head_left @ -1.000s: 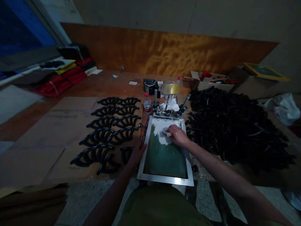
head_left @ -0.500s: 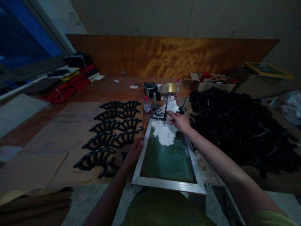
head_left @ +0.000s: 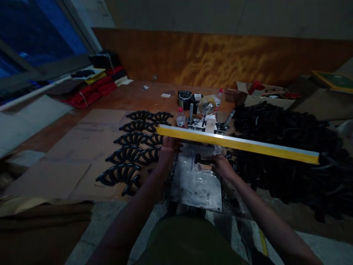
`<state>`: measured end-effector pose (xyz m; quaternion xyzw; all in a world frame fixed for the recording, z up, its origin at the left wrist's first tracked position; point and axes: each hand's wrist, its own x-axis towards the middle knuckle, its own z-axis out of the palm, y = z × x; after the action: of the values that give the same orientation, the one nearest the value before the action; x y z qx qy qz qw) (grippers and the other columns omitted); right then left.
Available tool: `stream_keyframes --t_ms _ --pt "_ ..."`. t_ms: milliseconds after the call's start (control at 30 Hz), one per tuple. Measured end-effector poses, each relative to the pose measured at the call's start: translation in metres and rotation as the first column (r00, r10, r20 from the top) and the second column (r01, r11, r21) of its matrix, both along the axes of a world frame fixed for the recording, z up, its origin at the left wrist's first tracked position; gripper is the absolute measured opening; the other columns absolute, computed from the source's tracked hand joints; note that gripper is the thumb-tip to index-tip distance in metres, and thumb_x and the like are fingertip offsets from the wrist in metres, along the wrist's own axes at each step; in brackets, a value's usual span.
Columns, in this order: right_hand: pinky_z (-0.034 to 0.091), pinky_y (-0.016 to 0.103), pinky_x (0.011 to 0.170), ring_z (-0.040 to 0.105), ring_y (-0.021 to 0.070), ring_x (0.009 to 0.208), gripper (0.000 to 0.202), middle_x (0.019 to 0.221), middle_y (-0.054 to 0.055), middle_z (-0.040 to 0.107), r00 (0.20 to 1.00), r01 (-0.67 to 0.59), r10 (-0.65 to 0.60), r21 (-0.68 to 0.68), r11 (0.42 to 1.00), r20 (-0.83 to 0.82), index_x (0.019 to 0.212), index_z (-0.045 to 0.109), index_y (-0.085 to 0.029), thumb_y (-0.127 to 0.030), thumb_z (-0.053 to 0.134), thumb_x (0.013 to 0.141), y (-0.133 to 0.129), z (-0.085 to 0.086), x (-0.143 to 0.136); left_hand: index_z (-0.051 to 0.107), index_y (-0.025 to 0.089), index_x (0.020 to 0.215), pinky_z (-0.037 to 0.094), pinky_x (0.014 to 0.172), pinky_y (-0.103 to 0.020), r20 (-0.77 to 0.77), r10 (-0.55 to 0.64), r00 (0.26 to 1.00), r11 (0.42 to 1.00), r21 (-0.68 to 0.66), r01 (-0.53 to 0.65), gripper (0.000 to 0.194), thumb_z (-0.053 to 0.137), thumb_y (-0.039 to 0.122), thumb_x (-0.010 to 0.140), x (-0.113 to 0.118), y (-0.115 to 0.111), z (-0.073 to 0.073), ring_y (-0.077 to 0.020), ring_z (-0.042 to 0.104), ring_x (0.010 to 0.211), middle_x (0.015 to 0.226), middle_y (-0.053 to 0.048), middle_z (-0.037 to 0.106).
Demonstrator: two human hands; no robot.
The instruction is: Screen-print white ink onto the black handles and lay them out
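Two things are changed since half a second ago. The frame [head_left: 237, 142] is no longer laid flat: it is swung up, so that mainly its yellow-taped edge is shown, and the right hand [head_left: 223, 167] is drawn nearer from beside the tape roll [head_left: 207, 106]. By this, it is judged, the metal plate [head_left: 197, 189] is uncovered and can be reached freely by hand.

A black piece [head_left: 204, 161] is seen over the far part of the plate, below the raised edge; whether it is rested there or held just above cannot be told. Its long axis is run from left to right, nearly level. Its bent end is pointed left, while its right end is covered by the right hand's fingers, which are narrowed around it.

The left hand [head_left: 167, 148] is placed at the frame's left end, just under the edge; whether the frame is gripped or merely propped by it cannot be told. Rows [head_left: 123, 148] of similar pieces are set out on cardboard [head_left: 63, 147] to the left, and a dark heap [head_left: 278, 180] is piled at the right.
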<state>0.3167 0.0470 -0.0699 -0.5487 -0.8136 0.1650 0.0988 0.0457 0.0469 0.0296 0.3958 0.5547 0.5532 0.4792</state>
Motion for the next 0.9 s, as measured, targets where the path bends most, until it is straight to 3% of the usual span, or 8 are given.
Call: stream_keyframes --t_ms 67,133,200,367,533,600,733,900 --pt "0.045 0.039 0.094 0.058 0.0245 0.104 0.019 0.105 0.011 0.067 0.997 -0.002 0.007 0.060 0.998 -0.079 0.103 0.068 -0.018 -0.021 0.060 0.086 -0.008 0.008 -0.009 0.059 0.019 0.105 0.047 0.050 -0.022 -0.009 -0.094 0.996 0.986 -0.137 0.092 0.046 0.049 0.058 0.084 0.004 -0.023 -0.016 -0.0151 0.064 0.066 0.081 -0.005 0.068" --pt "0.046 0.040 0.091 0.058 0.0249 0.100 0.017 0.102 0.010 0.067 0.980 -0.004 0.037 0.169 0.986 -0.195 0.100 0.068 -0.019 -0.027 0.057 0.090 -0.021 0.021 -0.022 0.060 0.018 0.099 0.044 0.045 -0.020 0.030 -0.253 0.967 0.929 -0.273 0.251 0.050 0.052 0.063 0.081 0.011 -0.050 -0.032 -0.0144 0.062 0.061 0.076 -0.005 0.068" --pt "0.047 0.041 0.087 0.057 0.0260 0.098 0.019 0.098 0.010 0.066 0.956 -0.014 0.093 0.271 0.963 -0.279 0.101 0.067 -0.022 -0.033 0.054 0.093 -0.039 0.034 -0.042 0.059 0.018 0.098 0.042 0.044 -0.020 0.074 -0.320 0.944 0.890 -0.318 0.327 0.052 0.052 0.066 0.078 0.019 -0.073 -0.042 -0.0145 0.062 0.063 0.079 -0.006 0.068" --pt "0.048 0.046 0.083 0.056 0.0281 0.094 0.021 0.092 0.012 0.065 0.917 -0.139 0.266 0.389 0.911 -0.296 0.105 0.068 -0.025 -0.032 0.052 0.093 -0.072 0.047 -0.100 0.053 0.020 0.082 0.041 0.045 -0.021 0.046 -0.091 0.995 0.960 -0.260 0.100 0.044 0.054 0.064 0.078 0.011 -0.095 -0.045 -0.0124 0.057 0.059 0.070 0.000 0.060" --pt "0.050 0.043 0.083 0.057 0.0264 0.095 0.028 0.097 0.010 0.067 0.835 -0.352 0.425 0.254 0.901 -0.350 0.118 0.065 -0.025 -0.034 0.051 0.095 -0.067 0.026 -0.150 0.059 0.020 0.083 0.048 0.068 -0.029 -0.155 0.152 0.976 0.946 -0.264 -0.189 0.039 0.055 0.059 0.079 -0.060 -0.116 -0.072 -0.0189 0.062 0.078 0.077 -0.002 0.065" --pt "0.050 0.040 0.083 0.057 0.0245 0.094 0.027 0.096 0.009 0.068 0.838 -0.395 0.442 0.202 0.896 -0.321 0.116 0.066 -0.024 -0.034 0.050 0.096 -0.061 0.011 -0.173 0.061 0.020 0.089 0.048 0.070 -0.031 -0.251 0.261 0.932 0.884 -0.326 -0.335 0.042 0.053 0.061 0.079 -0.095 -0.138 -0.094 -0.0217 0.063 0.082 0.083 -0.004 0.067" --pt "0.046 0.037 0.088 0.057 0.0244 0.101 0.025 0.097 0.007 0.071 0.882 -0.458 0.461 0.050 0.887 -0.101 0.107 0.069 -0.024 -0.036 0.050 0.096 -0.054 -0.015 -0.224 0.057 0.019 0.091 0.044 0.054 -0.029 -0.350 0.384 0.855 0.708 -0.482 -0.516 0.052 0.044 0.068 0.079 -0.153 -0.191 -0.141 -0.0189 0.061 0.063 0.075 -0.005 0.066" --pt "0.040 0.044 0.091 0.058 0.0296 0.108 0.041 0.094 0.012 0.072 0.888 -0.406 0.427 -0.147 0.902 0.169 0.101 0.070 -0.022 -0.050 0.041 0.098 -0.054 -0.032 -0.276 0.051 0.018 0.086 0.044 0.051 -0.027 -0.415 0.439 0.796 0.545 -0.582 -0.604 0.052 0.035 0.067 0.080 -0.181 -0.226 -0.182 -0.0173 0.062 0.060 0.076 -0.008 0.068"
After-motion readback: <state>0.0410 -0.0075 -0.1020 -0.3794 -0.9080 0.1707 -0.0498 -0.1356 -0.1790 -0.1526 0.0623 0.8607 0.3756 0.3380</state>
